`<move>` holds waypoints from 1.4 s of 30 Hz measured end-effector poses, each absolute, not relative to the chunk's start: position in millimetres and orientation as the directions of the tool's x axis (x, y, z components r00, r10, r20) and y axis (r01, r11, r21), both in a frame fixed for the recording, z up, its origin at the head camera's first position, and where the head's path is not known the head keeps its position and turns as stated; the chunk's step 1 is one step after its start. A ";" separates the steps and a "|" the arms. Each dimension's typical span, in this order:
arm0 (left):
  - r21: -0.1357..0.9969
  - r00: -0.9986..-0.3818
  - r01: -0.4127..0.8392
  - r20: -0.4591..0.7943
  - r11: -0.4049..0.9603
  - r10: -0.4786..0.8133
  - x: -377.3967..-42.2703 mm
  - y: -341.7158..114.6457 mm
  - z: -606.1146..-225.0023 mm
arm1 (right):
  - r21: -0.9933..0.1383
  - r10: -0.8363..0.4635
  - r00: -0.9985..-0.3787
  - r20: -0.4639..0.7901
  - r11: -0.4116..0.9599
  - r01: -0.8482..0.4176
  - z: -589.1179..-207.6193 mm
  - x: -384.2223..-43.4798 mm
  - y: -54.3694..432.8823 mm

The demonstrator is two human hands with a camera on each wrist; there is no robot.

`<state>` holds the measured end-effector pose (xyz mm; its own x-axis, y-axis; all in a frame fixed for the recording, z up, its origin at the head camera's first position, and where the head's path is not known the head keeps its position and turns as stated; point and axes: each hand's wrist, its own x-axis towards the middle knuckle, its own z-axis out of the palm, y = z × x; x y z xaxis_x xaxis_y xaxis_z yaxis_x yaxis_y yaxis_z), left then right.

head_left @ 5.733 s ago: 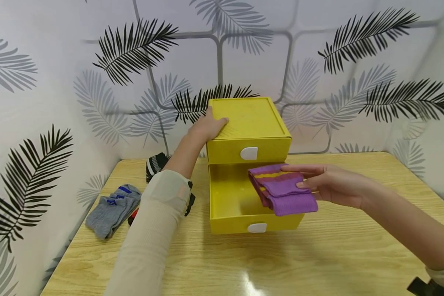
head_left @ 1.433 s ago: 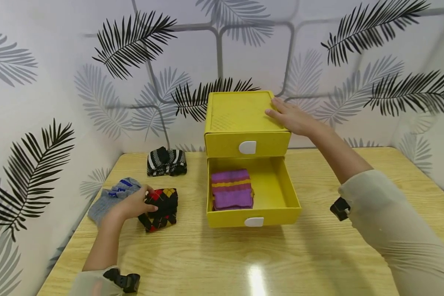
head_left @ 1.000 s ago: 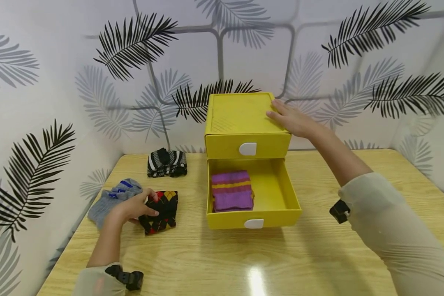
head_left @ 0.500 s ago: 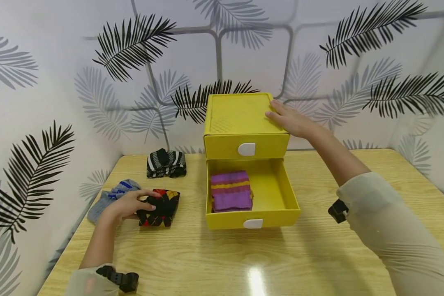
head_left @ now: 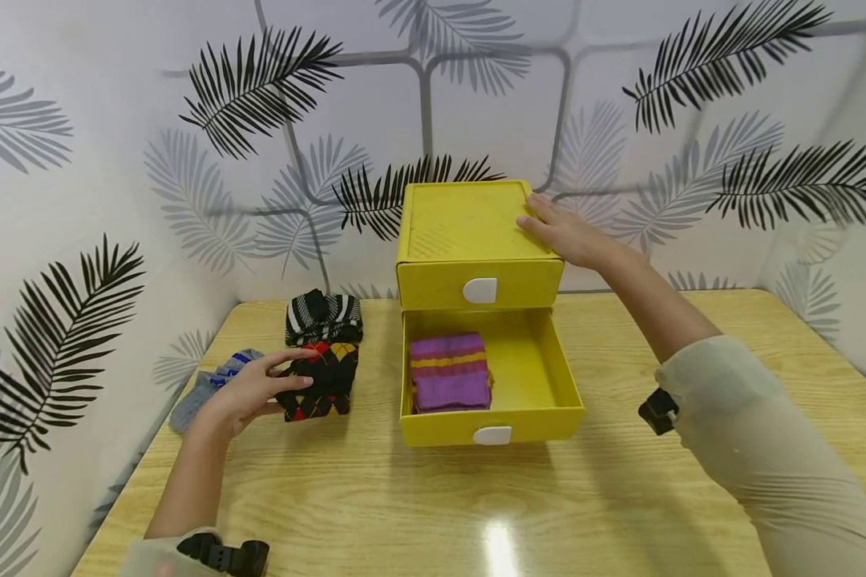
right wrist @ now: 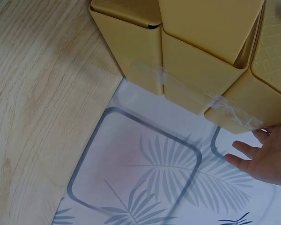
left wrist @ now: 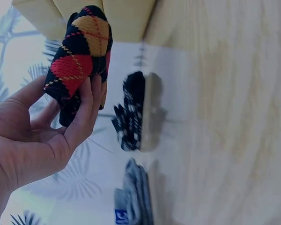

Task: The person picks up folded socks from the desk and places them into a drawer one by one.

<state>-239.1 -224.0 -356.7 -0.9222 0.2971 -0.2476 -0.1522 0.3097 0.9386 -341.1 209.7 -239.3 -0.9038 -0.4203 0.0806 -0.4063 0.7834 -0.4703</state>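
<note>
Folded argyle socks point(head_left: 325, 383) in black, red and yellow are pinched in my left hand point(head_left: 248, 393), thumb on one side and fingers on the other. In the left wrist view the socks point(left wrist: 79, 56) hang clear of the table. My right hand point(head_left: 570, 236) rests on the right top edge of the yellow drawer unit point(head_left: 469, 220), fingers over its side. One drawer point(head_left: 527, 361) of the unit is pulled out, with folded purple striped socks point(head_left: 449, 377) lying in its left half. The right wrist view shows three tiers, the middle one pulled out.
Black-and-white folded socks point(head_left: 306, 316) lie behind my left hand. Grey socks point(head_left: 202, 397) with blue marks lie at the left table edge, partly hidden by that hand. A patterned wall covering point(head_left: 483, 104) stands close behind the unit on the wooden table point(head_left: 375, 513).
Since the oldest frame, the purple socks have gone from my right hand into the drawer, and my right hand has moved onto the unit. My left hand has lifted the argyle socks off the table.
</note>
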 end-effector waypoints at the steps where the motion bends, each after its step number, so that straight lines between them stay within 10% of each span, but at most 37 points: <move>1: 0.942 -0.924 -0.149 -0.242 0.301 0.297 -238.0 -221.7 -354.2 | -0.473 -0.421 -0.904 0.081 0.782 -0.406 -239.4 -341.0 209.9; 42: 0.981 -0.858 -0.159 -0.193 0.112 0.475 -210.5 -106.0 -280.8 | -0.487 -0.413 -0.909 0.064 0.782 -0.389 -241.2 -343.0 210.3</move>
